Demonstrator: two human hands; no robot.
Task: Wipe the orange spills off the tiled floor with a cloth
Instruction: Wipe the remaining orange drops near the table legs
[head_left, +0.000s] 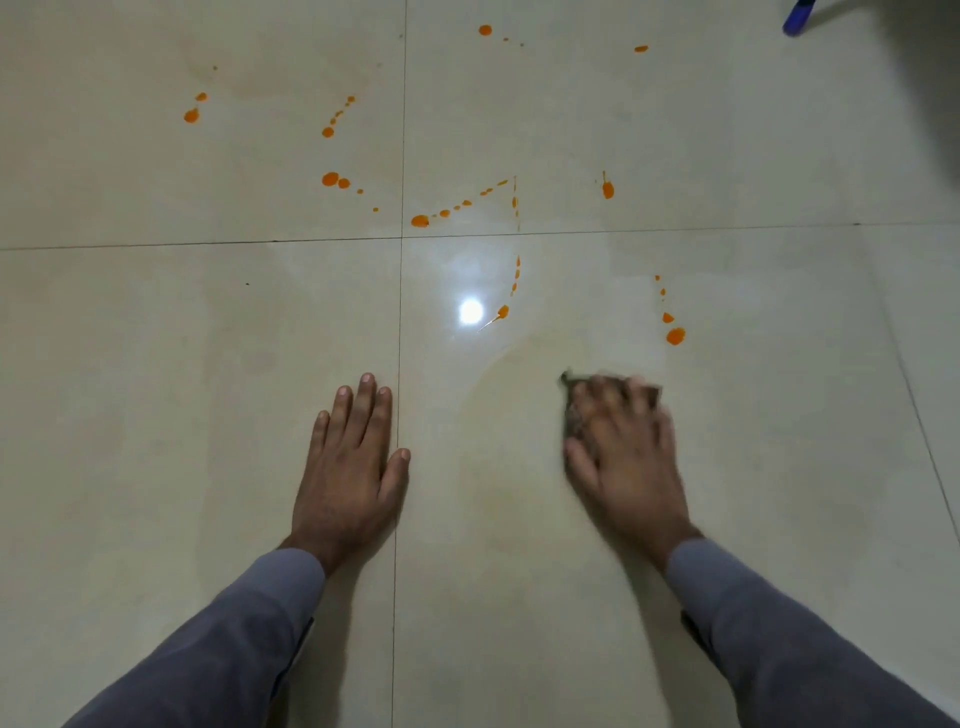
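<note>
My right hand (626, 447) presses flat on a dark cloth (575, 410) on the cream tiled floor (208, 364); hand and cloth are blurred with motion, and most of the cloth is hidden under the fingers. My left hand (350, 467) lies flat on the floor, fingers spread, holding nothing. Orange spills dot the floor beyond both hands: a blob (675, 336) just beyond and right of the cloth, a drop with a streak (502, 312) near a light reflection, a trail of drops (420, 221) along the grout line, and more farther off (191, 116). A faint pale smear surrounds the cloth.
A blue object (797, 18) shows at the top right corner next to a dark shadowed area. Grout lines cross near the floor's middle (401, 238). A bright lamp reflection (470, 312) glares on the tile ahead.
</note>
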